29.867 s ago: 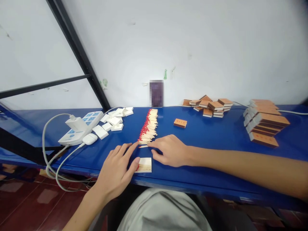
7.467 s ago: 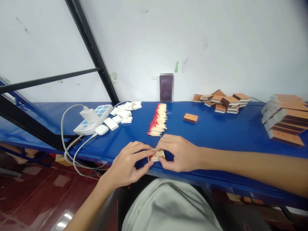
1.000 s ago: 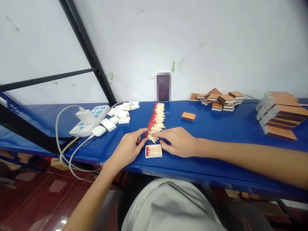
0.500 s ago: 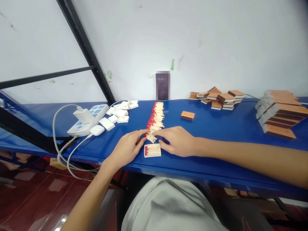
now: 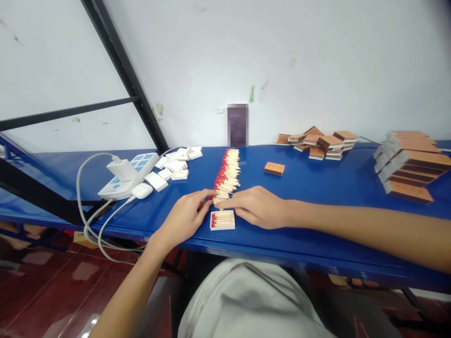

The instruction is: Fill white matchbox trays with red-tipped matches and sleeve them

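Note:
A long row of red-tipped matches (image 5: 227,173) lies on the blue tabletop, heads to the left and bare sticks to the right. At its near end, my left hand (image 5: 186,213) rests with the index fingertip on the match heads and the thumb apart below it. From the right, my right hand (image 5: 259,206) reaches in, its index finger stretched across the nearest sticks and its thumb lower down. Neither hand visibly grips a match. Just below the fingertips sits a white matchbox tray (image 5: 222,227) partly filled with matches, their red heads to the left.
White matchbox trays (image 5: 176,165) lie in a heap at the left, beside a white power strip (image 5: 128,176) with cables. One closed matchbox (image 5: 274,168) lies right of the row. Piled matchboxes (image 5: 329,142) stand by the wall, and more stacked matchboxes (image 5: 416,164) are far right.
My right index finger has moved left and slightly nearer, over the closest match ends. My left hand has barely moved. The tray stays in place.

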